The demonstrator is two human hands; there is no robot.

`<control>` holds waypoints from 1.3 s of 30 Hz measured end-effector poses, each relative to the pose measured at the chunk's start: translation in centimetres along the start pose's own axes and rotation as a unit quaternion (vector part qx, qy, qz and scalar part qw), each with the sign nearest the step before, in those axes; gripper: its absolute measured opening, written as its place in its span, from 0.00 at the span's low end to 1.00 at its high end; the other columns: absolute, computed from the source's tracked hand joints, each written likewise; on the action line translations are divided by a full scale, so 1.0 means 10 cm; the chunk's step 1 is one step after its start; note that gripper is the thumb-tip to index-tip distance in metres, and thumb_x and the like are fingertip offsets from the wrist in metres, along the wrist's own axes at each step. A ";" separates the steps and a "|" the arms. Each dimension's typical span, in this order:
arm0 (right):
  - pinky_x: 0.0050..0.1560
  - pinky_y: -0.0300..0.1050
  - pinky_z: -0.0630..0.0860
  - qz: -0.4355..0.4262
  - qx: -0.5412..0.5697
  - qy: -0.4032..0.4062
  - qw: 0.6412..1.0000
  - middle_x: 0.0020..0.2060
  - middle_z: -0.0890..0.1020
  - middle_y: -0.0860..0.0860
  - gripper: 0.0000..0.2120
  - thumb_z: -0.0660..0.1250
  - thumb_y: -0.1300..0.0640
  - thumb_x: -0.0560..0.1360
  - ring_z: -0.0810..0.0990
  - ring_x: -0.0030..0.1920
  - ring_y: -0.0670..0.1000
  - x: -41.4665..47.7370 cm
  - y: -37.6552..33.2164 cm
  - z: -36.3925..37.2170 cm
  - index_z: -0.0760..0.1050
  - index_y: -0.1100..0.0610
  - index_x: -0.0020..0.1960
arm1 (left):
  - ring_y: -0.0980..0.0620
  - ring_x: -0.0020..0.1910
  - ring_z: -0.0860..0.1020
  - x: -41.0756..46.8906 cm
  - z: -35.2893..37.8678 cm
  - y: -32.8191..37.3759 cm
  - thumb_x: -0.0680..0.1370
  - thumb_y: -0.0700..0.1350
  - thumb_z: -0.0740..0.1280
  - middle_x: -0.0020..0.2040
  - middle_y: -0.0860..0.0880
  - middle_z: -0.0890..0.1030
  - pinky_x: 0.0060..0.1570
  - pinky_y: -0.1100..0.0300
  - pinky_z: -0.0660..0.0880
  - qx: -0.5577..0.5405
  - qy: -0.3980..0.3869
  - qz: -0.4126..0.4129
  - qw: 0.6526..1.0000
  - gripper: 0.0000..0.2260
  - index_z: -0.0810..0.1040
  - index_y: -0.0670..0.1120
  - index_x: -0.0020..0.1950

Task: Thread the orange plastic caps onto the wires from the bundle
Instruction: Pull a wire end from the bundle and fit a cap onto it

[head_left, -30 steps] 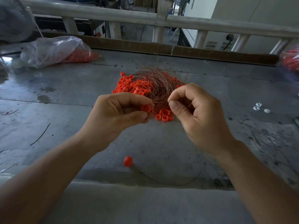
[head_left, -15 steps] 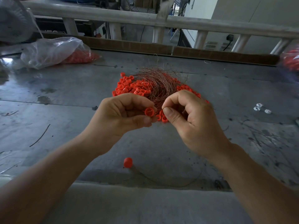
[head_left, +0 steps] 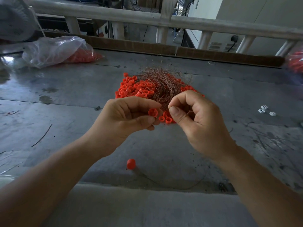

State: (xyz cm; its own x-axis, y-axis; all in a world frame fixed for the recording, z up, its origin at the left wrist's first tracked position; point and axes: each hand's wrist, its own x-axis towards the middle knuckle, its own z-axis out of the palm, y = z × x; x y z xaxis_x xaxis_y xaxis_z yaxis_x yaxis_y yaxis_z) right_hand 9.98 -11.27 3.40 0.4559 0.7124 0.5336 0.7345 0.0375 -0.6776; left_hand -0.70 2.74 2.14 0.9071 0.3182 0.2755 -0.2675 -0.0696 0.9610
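Table (head_left: 65,112): grey metal top with stains and scratches; it carries everything below.
Railing (head_left: 180,22): pale bars along the far edge of the table.
Bag (head_left: 54,49): clear plastic, at the far left, with orange caps inside.
Left hand (head_left: 124,122): raised over the middle of the table, fingers curled; thumb and forefinger hold one cap.
Right hand (head_left: 200,123): just right of the left hand, fingers curled; thumb tip and forefinger tip pinch the near end of the bundle. How many strands they pinch I cannot tell.
Pile (head_left: 131,89): many loose orange caps in the middle of the table, just beyond the hands.
Bundle (head_left: 162,84): thin copper-coloured wires, lying on top of the pile; their near ends run to the right hand.
White bits (head_left: 264,109): three small pieces, at the right, well apart from the pile.
Lone cap (head_left: 131,163): orange, on the table near the person, between the forearms.
Held cap (head_left: 153,112): orange, between the left fingertips, near the right thumb but apart from it.
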 end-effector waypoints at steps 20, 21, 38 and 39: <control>0.36 0.28 0.68 0.017 -0.041 -0.008 0.999 0.34 0.75 0.41 0.04 0.64 0.59 0.72 0.74 0.35 0.40 -0.03 -0.02 0.05 0.76 0.58 0.41 | 0.55 0.42 0.82 -0.01 0.01 0.02 0.68 0.35 0.64 0.40 0.49 0.85 0.42 0.66 0.77 -0.064 -0.002 -0.020 0.998 0.16 0.81 0.48 0.51; 0.36 0.29 0.69 0.018 -0.041 -0.009 0.999 0.34 0.76 0.42 0.04 0.64 0.59 0.72 0.74 0.35 0.40 -0.03 -0.02 0.05 0.76 0.58 0.41 | 0.55 0.42 0.82 -0.01 0.01 0.03 0.68 0.35 0.64 0.41 0.49 0.85 0.42 0.66 0.77 -0.065 -0.003 -0.021 0.998 0.15 0.81 0.48 0.51; 0.21 0.33 0.64 0.227 0.275 -0.077 0.931 0.25 0.77 0.47 0.12 0.68 0.70 0.68 0.75 0.24 0.43 0.00 -0.07 0.03 0.68 0.57 0.40 | 0.54 0.39 0.83 -0.01 0.00 0.01 0.66 0.38 0.68 0.43 0.46 0.84 0.38 0.66 0.78 -0.172 -0.080 -0.038 0.981 0.10 0.84 0.45 0.45; 0.21 0.33 0.65 0.232 0.278 -0.087 0.928 0.24 0.77 0.47 0.12 0.68 0.70 0.68 0.75 0.24 0.43 0.00 -0.07 0.05 0.68 0.57 0.40 | 0.54 0.39 0.83 -0.01 0.00 0.01 0.66 0.38 0.68 0.42 0.46 0.84 0.38 0.67 0.78 -0.175 -0.086 -0.042 0.980 0.10 0.84 0.45 0.45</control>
State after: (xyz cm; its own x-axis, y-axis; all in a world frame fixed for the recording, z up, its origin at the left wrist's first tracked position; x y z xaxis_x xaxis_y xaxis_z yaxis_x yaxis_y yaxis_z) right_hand 9.18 -11.00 3.65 0.5345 0.8429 0.0617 0.0849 0.0191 -0.9962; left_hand -0.78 2.69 2.22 0.9639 0.1425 0.2251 -0.2580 0.2887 0.9220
